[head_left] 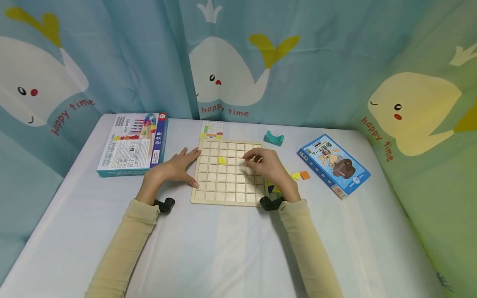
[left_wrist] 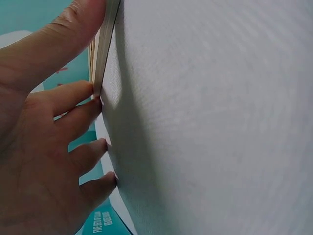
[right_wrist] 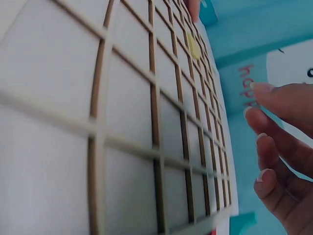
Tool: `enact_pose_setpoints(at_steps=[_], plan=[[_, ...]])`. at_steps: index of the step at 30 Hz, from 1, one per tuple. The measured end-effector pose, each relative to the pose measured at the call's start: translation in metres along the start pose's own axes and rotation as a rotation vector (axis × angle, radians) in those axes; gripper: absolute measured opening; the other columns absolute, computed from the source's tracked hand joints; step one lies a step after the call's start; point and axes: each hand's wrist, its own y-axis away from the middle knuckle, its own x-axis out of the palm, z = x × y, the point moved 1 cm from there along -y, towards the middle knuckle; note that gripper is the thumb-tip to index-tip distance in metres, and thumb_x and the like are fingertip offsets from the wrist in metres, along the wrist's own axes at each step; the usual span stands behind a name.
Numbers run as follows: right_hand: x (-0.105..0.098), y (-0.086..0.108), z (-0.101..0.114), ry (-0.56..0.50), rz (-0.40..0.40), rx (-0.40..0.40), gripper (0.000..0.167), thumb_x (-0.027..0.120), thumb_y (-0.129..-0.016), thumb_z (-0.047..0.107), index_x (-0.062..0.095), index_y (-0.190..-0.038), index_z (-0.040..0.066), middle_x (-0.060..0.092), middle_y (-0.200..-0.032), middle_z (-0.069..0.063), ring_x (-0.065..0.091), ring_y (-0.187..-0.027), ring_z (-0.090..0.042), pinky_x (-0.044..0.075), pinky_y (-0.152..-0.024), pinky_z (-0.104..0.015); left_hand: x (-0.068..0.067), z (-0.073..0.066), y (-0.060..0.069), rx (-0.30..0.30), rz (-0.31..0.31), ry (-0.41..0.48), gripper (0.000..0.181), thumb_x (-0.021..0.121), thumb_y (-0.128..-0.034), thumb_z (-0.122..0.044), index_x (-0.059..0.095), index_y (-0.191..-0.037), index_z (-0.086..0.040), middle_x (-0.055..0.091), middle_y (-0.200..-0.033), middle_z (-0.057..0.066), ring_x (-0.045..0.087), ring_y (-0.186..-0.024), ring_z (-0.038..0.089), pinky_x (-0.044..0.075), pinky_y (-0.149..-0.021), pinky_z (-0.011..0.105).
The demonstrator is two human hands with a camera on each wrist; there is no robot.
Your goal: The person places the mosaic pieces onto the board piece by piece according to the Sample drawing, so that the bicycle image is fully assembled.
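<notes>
A wooden grid board (head_left: 221,178) lies flat on the table, with one yellow piece (head_left: 222,160) in a cell in its upper left part. My left hand (head_left: 173,167) spreads its fingers at the board's left side; in the left wrist view its thumb (left_wrist: 73,29) and forefinger touch the edge. Over the right part of the grid hovers my right hand (head_left: 266,161), fingers loosely bent. In the right wrist view its thumb and fingers (right_wrist: 266,147) stand apart, with nothing visible between them. Loose coloured pieces (head_left: 276,189) lie partly hidden under the right wrist.
A yellow piece (head_left: 295,176) and an orange piece (head_left: 305,175) lie right of the board. Behind it are a small pattern card (head_left: 212,129) and a teal curved stand (head_left: 273,138). Boxes stand at left (head_left: 132,145) and right (head_left: 333,165). A whale-print curtain (head_left: 231,25) borders the table.
</notes>
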Motion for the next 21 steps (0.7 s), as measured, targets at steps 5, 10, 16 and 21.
enact_pose_setpoints(at_steps=[5, 10, 16, 21], plan=[[-0.009, 0.009, -0.01, -0.015, -0.028, 0.038, 0.016, 0.072, -0.096, 0.011, 0.077, -0.109, 0.004, 0.075, -0.108, -0.012, 0.067, -0.089, -0.026, 0.056, -0.074, -0.033, -0.002, 0.0, -0.001, -0.002, 0.01, -0.01, 0.115, 0.088, -0.0806, -0.032, 0.014, -0.166, -0.009, 0.004, -0.174, 0.013, -0.007, -0.157, 0.049, 0.004, -0.123, 0.072], [-0.016, 0.014, -0.016, -0.029, -0.03, 0.097, 0.016, 0.072, -0.097, 0.014, 0.077, -0.11, 0.006, 0.075, -0.107, -0.012, 0.067, -0.085, -0.026, 0.055, -0.067, -0.032, -0.002, -0.003, -0.001, 0.006, -0.002, -0.003, 0.114, 0.088, -0.0803, -0.03, 0.015, -0.166, -0.009, 0.004, -0.174, 0.013, -0.006, -0.157, 0.049, 0.005, -0.123, 0.072], [-0.024, 0.02, -0.024, -0.042, 0.008, 0.159, 0.019, 0.071, -0.098, 0.015, 0.076, -0.112, 0.004, 0.075, -0.101, -0.014, 0.069, -0.083, -0.03, 0.055, -0.064, -0.031, -0.003, -0.003, 0.0, 0.001, -0.001, 0.004, 0.114, 0.088, -0.0802, -0.029, 0.016, -0.165, -0.008, 0.005, -0.174, 0.014, -0.007, -0.157, 0.048, 0.004, -0.123, 0.071], [-0.034, 0.023, -0.033, -0.011, 0.0, 0.226, 0.02, 0.07, -0.098, 0.019, 0.076, -0.113, 0.006, 0.074, -0.105, -0.013, 0.065, -0.09, -0.029, 0.052, -0.071, -0.033, -0.002, -0.002, 0.0, 0.01, -0.004, 0.0, 0.114, 0.088, -0.0801, -0.031, 0.016, -0.165, -0.007, 0.006, -0.174, 0.014, -0.007, -0.158, 0.046, 0.002, -0.124, 0.07]])
